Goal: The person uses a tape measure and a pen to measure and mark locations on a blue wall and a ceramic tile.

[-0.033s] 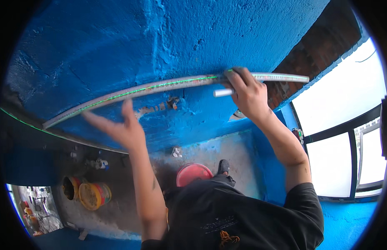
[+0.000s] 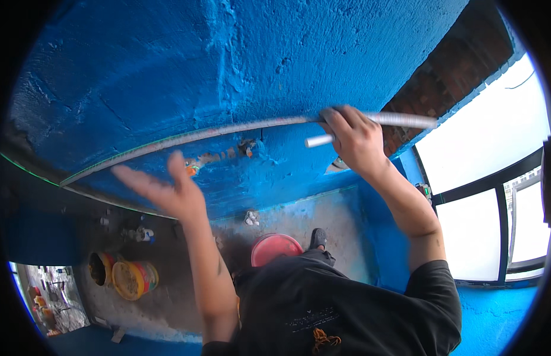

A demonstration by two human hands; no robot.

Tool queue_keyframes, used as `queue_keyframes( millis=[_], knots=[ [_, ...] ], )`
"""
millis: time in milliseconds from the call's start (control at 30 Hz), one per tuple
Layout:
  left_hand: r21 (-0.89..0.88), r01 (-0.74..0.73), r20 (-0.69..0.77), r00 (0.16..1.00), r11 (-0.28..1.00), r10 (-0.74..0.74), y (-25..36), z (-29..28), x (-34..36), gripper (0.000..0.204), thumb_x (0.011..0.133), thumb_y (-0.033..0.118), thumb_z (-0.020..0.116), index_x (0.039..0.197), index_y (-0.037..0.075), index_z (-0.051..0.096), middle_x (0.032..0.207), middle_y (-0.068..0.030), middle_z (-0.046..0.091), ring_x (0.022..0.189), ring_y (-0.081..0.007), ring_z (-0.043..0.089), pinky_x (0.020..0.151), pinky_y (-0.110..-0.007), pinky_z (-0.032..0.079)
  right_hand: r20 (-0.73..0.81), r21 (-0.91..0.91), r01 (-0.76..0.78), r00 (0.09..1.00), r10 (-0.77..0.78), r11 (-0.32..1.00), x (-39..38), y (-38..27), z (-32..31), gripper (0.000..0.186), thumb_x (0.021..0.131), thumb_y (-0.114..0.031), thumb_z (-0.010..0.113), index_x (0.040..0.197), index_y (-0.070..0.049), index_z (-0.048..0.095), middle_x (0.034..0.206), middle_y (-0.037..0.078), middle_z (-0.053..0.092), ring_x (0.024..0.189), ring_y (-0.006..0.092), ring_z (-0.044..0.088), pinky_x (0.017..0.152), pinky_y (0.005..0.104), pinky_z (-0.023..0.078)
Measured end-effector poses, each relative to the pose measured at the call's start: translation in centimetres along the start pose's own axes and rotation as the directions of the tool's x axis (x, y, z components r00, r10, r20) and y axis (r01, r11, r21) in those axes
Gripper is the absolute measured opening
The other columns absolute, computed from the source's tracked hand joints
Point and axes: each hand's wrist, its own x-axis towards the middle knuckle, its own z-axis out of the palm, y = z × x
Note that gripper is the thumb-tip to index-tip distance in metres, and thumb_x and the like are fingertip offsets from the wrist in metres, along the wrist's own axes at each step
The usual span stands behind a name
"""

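Observation:
A long pale measuring strip (image 2: 186,138) lies across the rough blue wall (image 2: 275,53), with a thin green light line along its left part. My right hand (image 2: 352,135) is closed around the strip toward its right end and also holds a short white stick (image 2: 317,141), which sticks out leftward. My left hand (image 2: 159,184) is just below the strip's left half, fingers spread and holding nothing; whether a fingertip touches the wall I cannot tell.
Below are a red bucket (image 2: 275,246), two yellow buckets (image 2: 133,276) and a small white lump (image 2: 251,217) on the grey floor. A foot in a dark shoe (image 2: 318,237) stands beside the red bucket. Bright windows (image 2: 468,237) and exposed brick (image 2: 447,65) are at right.
My right hand and the strip's right part have moved slightly down. The green line has left most of the strip's face. My left hand has shifted a little lower and leftward.

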Motion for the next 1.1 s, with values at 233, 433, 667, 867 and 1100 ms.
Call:
queue_keyframes(
  millis=[233, 433, 667, 867, 1100],
  knots=[
    [-0.157, -0.189, -0.122, 0.978, 0.969, 0.171, 4.1, -5.6, 0.4, 0.067, 0.104, 0.032, 0.041, 0.147, -0.013, 0.016, 0.153, -0.0294, 0.025, 0.144, -0.0360, 0.029, 0.117, -0.043, 0.026, 0.581, 0.410, -0.570, 0.765, 0.278, 0.712, 3.9, -2.5, -8.3, 0.007, 0.088, 0.000, 0.061, 0.093, 0.001, 0.065, 0.089, 0.011, 0.070, 0.079, 0.0145, 0.068, 0.066, 0.0293, 0.052],
    [-0.130, 0.074, 0.129, 0.990, 0.989, -0.057, 0.0, -8.5, -5.8, 0.044, 0.096, 0.020, 0.058, 0.128, -0.008, 0.050, 0.135, -0.0247, 0.051, 0.126, -0.0354, 0.051, 0.106, -0.041, 0.040, -0.033, 0.645, -0.144, 0.976, 0.216, 0.750, 8.4, 0.0, -12.0, 0.014, 0.096, -0.016, 0.063, 0.092, -0.002, 0.064, 0.074, 0.002, 0.062, 0.060, 0.0061, 0.054, 0.052, 0.0200, 0.042],
    [0.361, 0.462, 0.365, 0.730, 0.810, -0.578, -9.0, -17.3, -21.1, 0.019, 0.093, 0.012, 0.062, 0.103, -0.003, 0.067, 0.102, -0.0179, 0.068, 0.097, -0.0300, 0.066, 0.085, -0.037, 0.051, -0.490, 0.584, -0.096, 0.749, 0.445, 0.806, 19.3, -1.8, -14.0, 0.026, 0.094, -0.023, 0.066, 0.081, -0.002, 0.060, 0.064, -0.001, 0.052, 0.045, 0.0027, 0.039, 0.040, 0.0181, 0.026],
    [0.691, 0.350, 0.376, 0.574, 0.633, -0.727, -18.0, -29.9, -42.3, 0.018, 0.092, 0.014, 0.060, 0.090, -0.003, 0.065, 0.080, -0.0185, 0.066, 0.073, -0.0318, 0.066, 0.065, -0.038, 0.050, -0.373, 0.388, -0.219, 0.851, 0.370, 0.895, 24.6, -1.4, -13.7, 0.024, 0.091, -0.026, 0.064, 0.083, -0.003, 0.062, 0.056, 0.001, 0.053, 0.041, 0.0065, 0.045, 0.033, 0.0216, 0.031],
    [0.462, 0.884, -0.071, 0.119, 0.073, -0.990, -18.9, -36.5, -54.0, 0.015, 0.087, 0.013, 0.060, 0.079, 0.002, 0.067, 0.066, -0.0117, 0.062, 0.059, -0.0137, 0.054, 0.057, -0.035, 0.044, -0.355, 0.217, -0.255, 0.879, 0.319, 0.942, 24.5, -3.7, -10.2, 0.027, 0.093, -0.030, 0.060, 0.087, -0.004, 0.065, 0.057, 0.002, 0.056, 0.045, 0.0075, 0.050, 0.037, 0.0218, 0.038]
  ],
)
